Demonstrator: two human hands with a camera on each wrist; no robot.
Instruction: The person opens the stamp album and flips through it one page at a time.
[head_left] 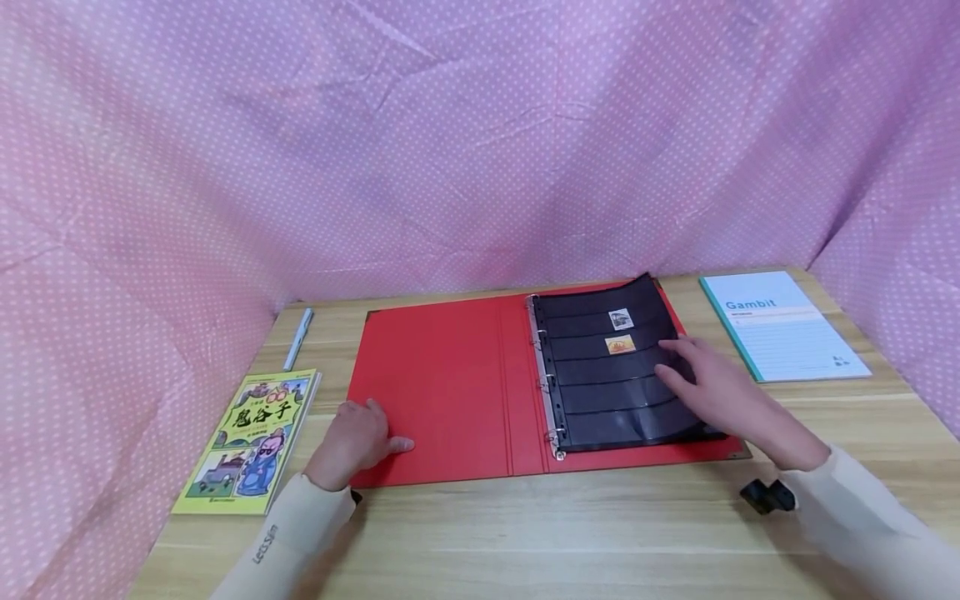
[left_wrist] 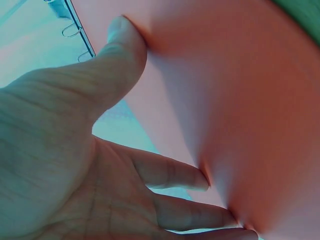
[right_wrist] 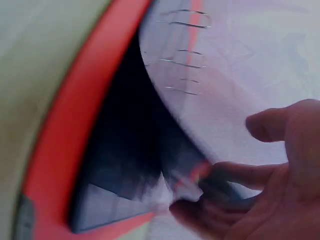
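Head view showed the red binder (head_left: 431,392) spread flat on the wooden surface (head_left: 480,525), its left cover plain and smooth, with dark corner pieces at its edges. Metal rings (head_left: 542,340) held a glossy black page (head_left: 600,383) over the right half, divided into horizontal strip pockets. Two stamps sat in it: a grey-and-white stamp (head_left: 622,319) and, in the pocket just below, an orange-yellow stamp (head_left: 620,344). My right hand (head_left: 708,379) touched the page's outer edge, fingers fairly straight and thumb apart from them; my left hand (head_left: 360,437) rested on the left cover, thumb held away from the fingers. Right wrist view revealed the page bowing up at my fingers, with another black sheet (right_wrist: 110,205) beneath, though the contact itself was blurred. Left wrist view showed my palm and the fingertips (left_wrist: 200,181) against the red cover, a side that the head view hid.
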